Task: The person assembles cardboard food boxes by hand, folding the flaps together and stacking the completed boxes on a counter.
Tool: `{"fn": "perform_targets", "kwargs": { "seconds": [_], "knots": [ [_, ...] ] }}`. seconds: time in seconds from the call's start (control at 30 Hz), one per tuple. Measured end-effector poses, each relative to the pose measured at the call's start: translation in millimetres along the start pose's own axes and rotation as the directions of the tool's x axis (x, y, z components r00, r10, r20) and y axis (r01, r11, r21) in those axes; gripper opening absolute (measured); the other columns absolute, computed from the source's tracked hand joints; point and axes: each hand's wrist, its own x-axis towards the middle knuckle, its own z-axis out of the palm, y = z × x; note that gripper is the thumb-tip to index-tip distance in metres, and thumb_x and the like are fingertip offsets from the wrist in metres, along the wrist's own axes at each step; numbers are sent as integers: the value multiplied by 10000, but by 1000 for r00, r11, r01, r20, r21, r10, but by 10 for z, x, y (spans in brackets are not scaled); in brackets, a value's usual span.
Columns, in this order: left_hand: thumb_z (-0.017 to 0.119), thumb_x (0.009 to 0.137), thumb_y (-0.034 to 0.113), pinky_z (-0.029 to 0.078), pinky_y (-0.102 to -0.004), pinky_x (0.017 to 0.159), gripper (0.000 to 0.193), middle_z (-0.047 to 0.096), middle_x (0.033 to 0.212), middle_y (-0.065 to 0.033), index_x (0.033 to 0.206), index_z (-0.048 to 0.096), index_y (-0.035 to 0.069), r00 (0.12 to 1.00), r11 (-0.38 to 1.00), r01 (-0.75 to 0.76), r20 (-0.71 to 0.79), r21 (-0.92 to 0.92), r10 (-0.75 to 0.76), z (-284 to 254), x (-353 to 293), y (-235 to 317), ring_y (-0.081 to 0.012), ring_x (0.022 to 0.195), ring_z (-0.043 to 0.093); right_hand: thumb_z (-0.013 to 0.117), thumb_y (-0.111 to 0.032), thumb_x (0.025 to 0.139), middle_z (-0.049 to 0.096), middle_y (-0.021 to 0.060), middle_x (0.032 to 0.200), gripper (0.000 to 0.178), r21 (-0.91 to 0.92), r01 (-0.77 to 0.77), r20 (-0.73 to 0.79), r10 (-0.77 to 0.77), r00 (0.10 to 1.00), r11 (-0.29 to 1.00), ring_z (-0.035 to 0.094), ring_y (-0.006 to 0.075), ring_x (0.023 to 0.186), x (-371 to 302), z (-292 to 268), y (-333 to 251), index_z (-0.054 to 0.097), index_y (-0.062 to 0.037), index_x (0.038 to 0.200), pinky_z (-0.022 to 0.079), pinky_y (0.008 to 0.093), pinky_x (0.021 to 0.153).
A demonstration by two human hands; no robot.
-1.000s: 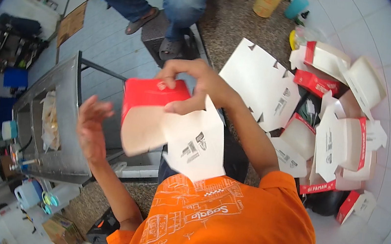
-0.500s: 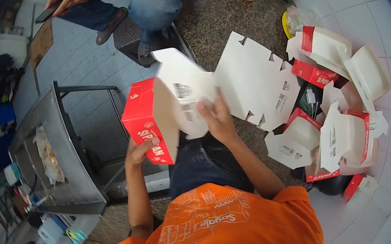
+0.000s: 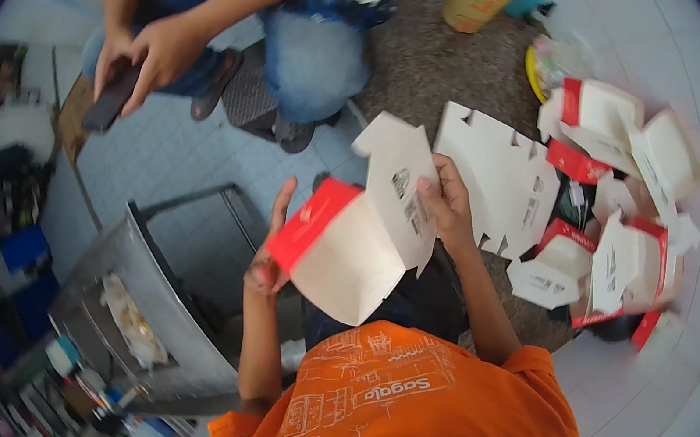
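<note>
Between my hands is a red and white cardboard food box (image 3: 350, 252), tilted, with its pale inside facing up and its white lid flap standing open. At the box's red left side, my left hand (image 3: 267, 261) supports it with one finger stretched upward; some of its fingers are hidden. My right hand (image 3: 451, 205) pinches the right edge of the lid flap, thumb on the printed face. A flat stack of white box blanks (image 3: 492, 180) lies just beyond my right hand.
Several folded open boxes (image 3: 627, 264) are piled at the right, beside a white tiled surface. A yellow cup (image 3: 483, 2) stands at the far edge. Opposite, another person holds a phone (image 3: 112, 99). A metal-framed stand (image 3: 153, 303) is at the left.
The box has turned so its inside faces up more, and its red front no longer shows. My left thumb has left that front. The view has shifted, bringing more of the other person in.
</note>
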Motion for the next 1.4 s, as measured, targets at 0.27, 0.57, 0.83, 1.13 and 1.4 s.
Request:
{"fn": "perform_targets", "kwargs": {
  "seconds": [0.27,0.57,0.83,1.13,1.4],
  "knots": [
    [958,696,359,432,-382,1127,1319,548,1468,-162,1660,114,45,837,817,518,51,253,-545,-54,584,545,-265,1342,555,742,-173,954,666,110,1071,332,-556,256,-235,-446,864,791,651,192,1014,-160,317,-324,650,-5,1227,530,301,850],
    [852,810,158,459,-381,1112,986,605,1374,-157,1607,273,99,562,582,566,243,584,-790,260,1207,27,-254,1306,579,779,-102,918,667,107,1082,308,-703,-130,-667,-584,463,700,655,189,1010,-1330,213,-40,671,-8,1191,521,309,828],
    [848,848,284,484,-345,1051,877,595,1328,-136,1554,358,113,269,409,441,318,799,-909,978,1311,-586,-208,1213,587,808,-71,865,671,119,1122,341,-511,-215,-853,-522,7,832,644,223,1062,-2235,306,109,689,0,1176,499,334,938],
    [628,853,70,461,-337,1046,659,591,1282,-130,1483,439,89,409,332,322,186,887,-893,1645,1436,-1211,-229,1182,583,855,-117,801,641,142,1240,575,-566,-400,-693,-679,-243,721,528,326,1266,-2579,-443,-7,603,-35,1312,388,461,1090],
    [641,803,81,326,-364,1182,902,423,1541,-122,1627,274,77,518,697,165,540,698,-664,2323,1356,-1787,-252,1423,419,746,-279,965,536,136,1434,675,29,436,-944,-119,308,899,518,245,1310,-2906,-1175,372,429,0,1492,398,398,1115]
  ]
}}
